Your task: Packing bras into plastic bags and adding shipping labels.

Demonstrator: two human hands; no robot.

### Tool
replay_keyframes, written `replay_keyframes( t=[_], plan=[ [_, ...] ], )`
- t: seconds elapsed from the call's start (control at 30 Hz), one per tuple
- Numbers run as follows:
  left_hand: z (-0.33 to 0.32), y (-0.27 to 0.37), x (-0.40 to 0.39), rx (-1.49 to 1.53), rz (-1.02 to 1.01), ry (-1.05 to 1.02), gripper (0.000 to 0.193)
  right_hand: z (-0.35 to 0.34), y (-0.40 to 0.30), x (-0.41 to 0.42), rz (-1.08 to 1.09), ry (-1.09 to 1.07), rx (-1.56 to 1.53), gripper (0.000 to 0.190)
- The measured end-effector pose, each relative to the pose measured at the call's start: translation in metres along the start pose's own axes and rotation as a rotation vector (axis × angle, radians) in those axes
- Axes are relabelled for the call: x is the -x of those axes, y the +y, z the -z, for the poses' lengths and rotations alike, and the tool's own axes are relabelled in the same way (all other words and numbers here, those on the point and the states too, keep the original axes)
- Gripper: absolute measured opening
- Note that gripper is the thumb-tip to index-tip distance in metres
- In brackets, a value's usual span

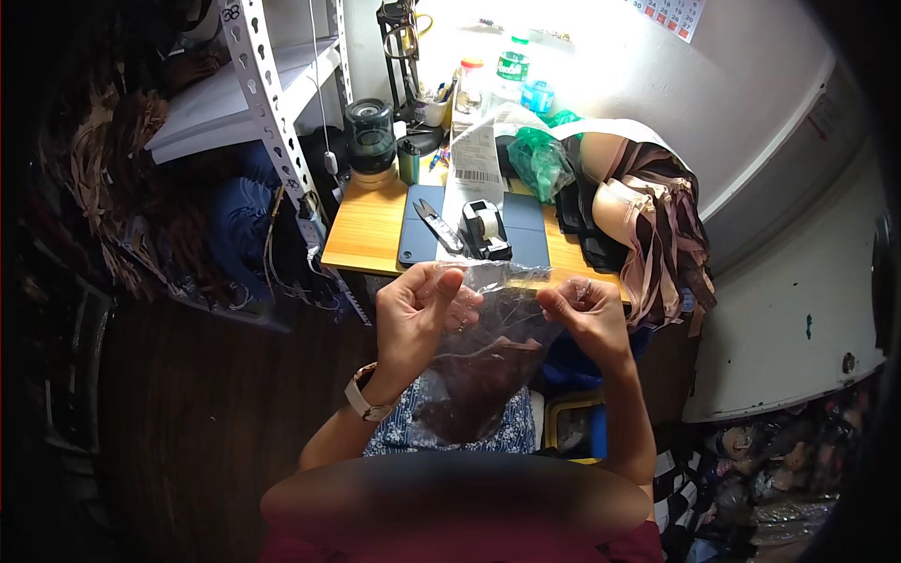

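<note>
A clear plastic bag [493, 317] hangs between my two hands over my lap. My left hand [422, 310] pinches its upper left edge between thumb and fingers, and my right hand [588, 313] pinches its upper right edge. Inside the lower part of the bag lies a dark brown garment [486, 387]. Just beyond the bag, on the desk, a black tape dispenser [487, 229] with a roll of tape stands beside a pair of thread snips [438, 225]. Both are on or over a dark blue flat case [524, 225] and a long printed paper strip [475, 165].
The wooden desk [362, 229] carries a dark jar [370, 137], a green-labelled bottle [512, 70] and a green plastic bag [538, 162]. Stacked bras [633, 204] overhang its right side. A white metal shelf [260, 91] stands left, and a yellow-rimmed crate [556, 422] is below right.
</note>
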State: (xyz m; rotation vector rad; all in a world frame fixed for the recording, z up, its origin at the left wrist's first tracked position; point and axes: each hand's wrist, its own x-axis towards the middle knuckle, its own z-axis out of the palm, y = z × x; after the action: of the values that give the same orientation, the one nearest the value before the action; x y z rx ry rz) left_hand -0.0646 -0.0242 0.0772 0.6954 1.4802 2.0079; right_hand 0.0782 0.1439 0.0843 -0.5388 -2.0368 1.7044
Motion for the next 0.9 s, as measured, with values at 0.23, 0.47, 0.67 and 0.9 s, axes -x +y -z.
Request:
replay_keyframes(
  t=[0.23, 0.47, 0.67, 0.9],
  plan=[
    [0.037, -0.008, 0.054, -0.595, -0.636, -0.191, 0.014, -0.011, 0.007, 0.059, 0.460, -0.087, 0.406, 0.028],
    [0.073, -0.162, 0.115, -0.764, 0.180, 0.065, 0.020, -0.062, 0.181, 0.106, -0.773, -0.266, -0.127, 0.046],
    [0.062, -0.173, 0.109, -0.962, 0.180, 0.128, 0.028, -0.036, 0.190, 0.073, -0.140, 0.234, 0.126, 0.021],
    [0.068, -0.170, 0.104, -1.021, 0.132, 0.158, 0.030, 0.014, 0.174, 0.001, 0.068, 0.774, -0.353, 0.027]
  ],
)
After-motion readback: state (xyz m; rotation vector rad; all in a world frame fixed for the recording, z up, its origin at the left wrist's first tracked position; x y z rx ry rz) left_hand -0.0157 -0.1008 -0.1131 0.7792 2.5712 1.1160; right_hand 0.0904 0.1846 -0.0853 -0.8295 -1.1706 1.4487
